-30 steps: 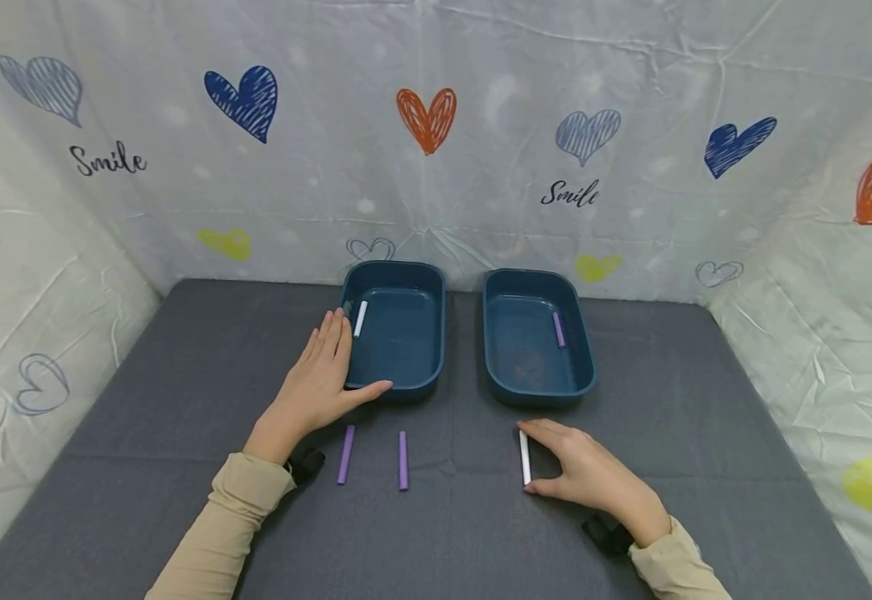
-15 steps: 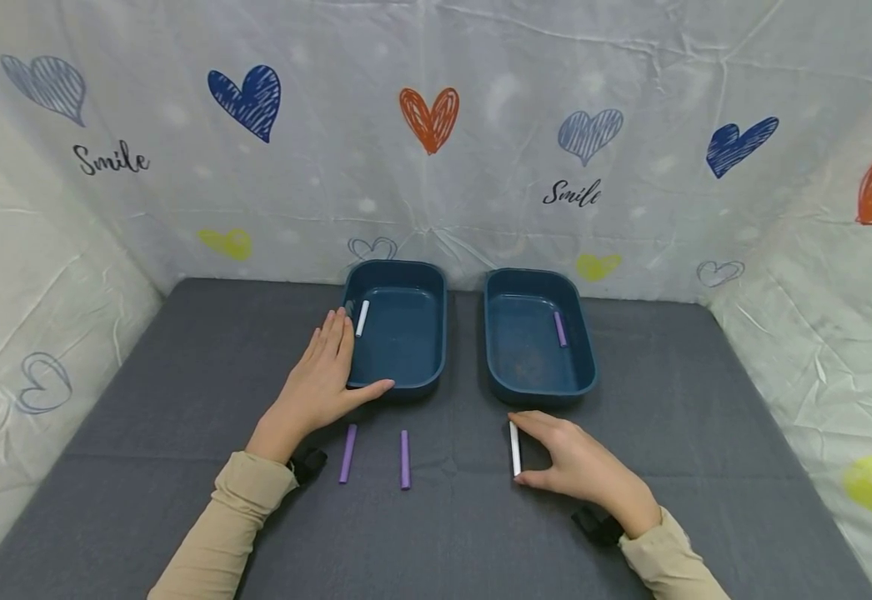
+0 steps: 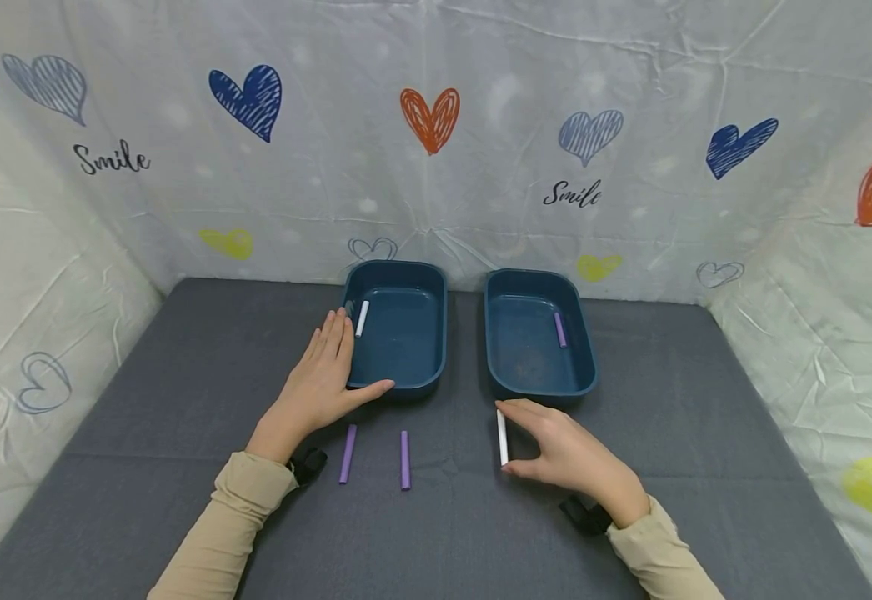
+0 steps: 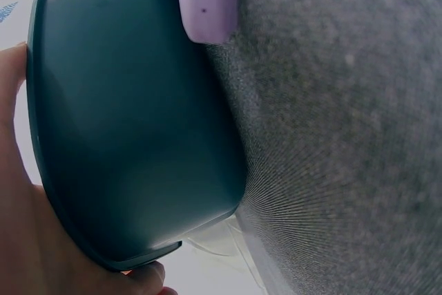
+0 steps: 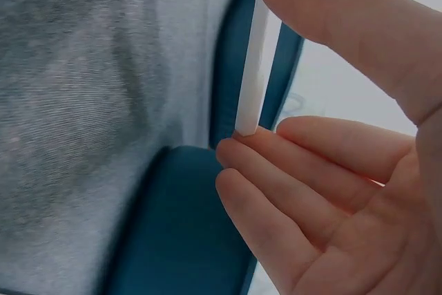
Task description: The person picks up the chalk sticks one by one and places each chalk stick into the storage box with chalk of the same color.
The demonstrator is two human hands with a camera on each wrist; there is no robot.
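Observation:
My right hand [image 3: 567, 446] pinches a white chalk stick [image 3: 502, 437] end to end between thumb and fingertips, just in front of the right blue bin [image 3: 490, 358]. In the right wrist view the chalk [image 5: 257, 67] spans from the thumb to the fingers, with both bins behind it. My left hand [image 3: 316, 383] lies with extended fingers along the left side of the left blue bin [image 3: 442, 350], its thumb over the near rim. A white chalk stick [image 3: 362, 319] lies inside that bin, and a purple one [image 3: 559, 330] inside the right bin.
Two purple chalk sticks, one [image 3: 348, 454] near my left wrist and another [image 3: 405, 460] to its right, lie on the grey cloth-covered table [image 3: 436, 542]. Behind the bins rises a white curtain [image 3: 496, 50] printed with hearts.
My right hand has moved left and away from me, toward the right bin, carrying the white chalk with it. The left hand stays at the left bin.

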